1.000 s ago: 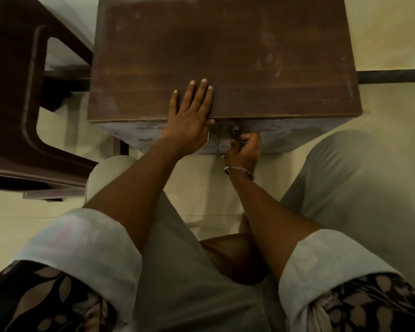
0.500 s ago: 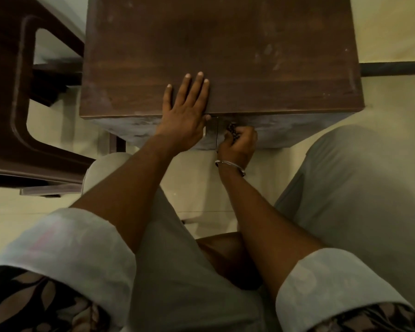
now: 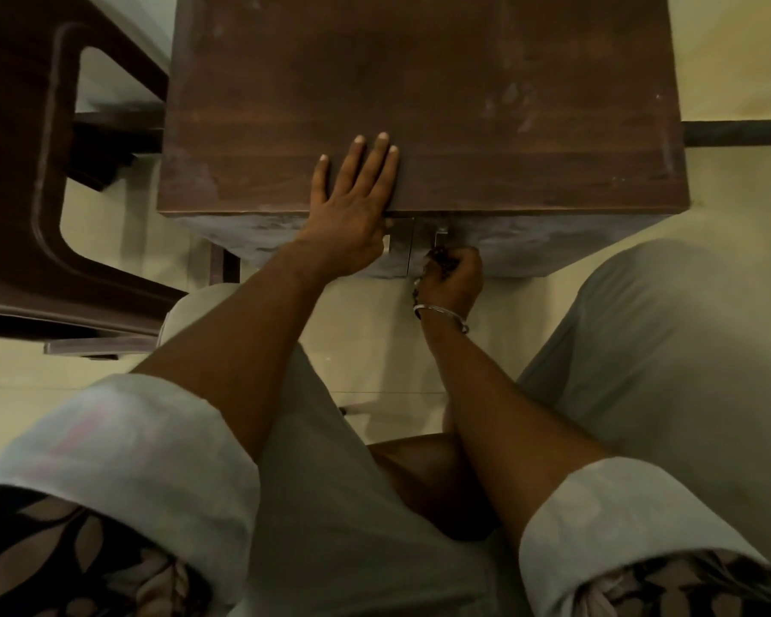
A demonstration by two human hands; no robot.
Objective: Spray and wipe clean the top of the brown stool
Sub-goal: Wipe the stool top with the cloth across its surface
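Brown stool (image 3: 464,104): top fills the view from 10 to 2 o'clock. Pale smudges (image 3: 512,104) towards 1 o'clock, dry and unwiped.

Left hand (image 3: 352,211): flat on the near edge of the top, fingers straight and pressing, holding nothing.

Right hand (image 3: 455,273): below the edge on the front face, clenched round a dark beaded thing (image 3: 441,258) just under a metal handle (image 3: 440,236). It may grip the handle too; the fist hides that. Bangle (image 3: 441,314) at the wrist.

Dark chair (image 3: 32,171) at 9 o'clock, close beside the stool. Pale floor (image 3: 375,349) between the knees.

Risk: no spray or cloth in sight, so cleaning has not begun. A hard tug at the front could drag or tip the stool towards the knees if the left palm eases off. A front panel swinging out would strike the legs.

Against half a second ago: both hands keep their places. Only the view has edged closer.
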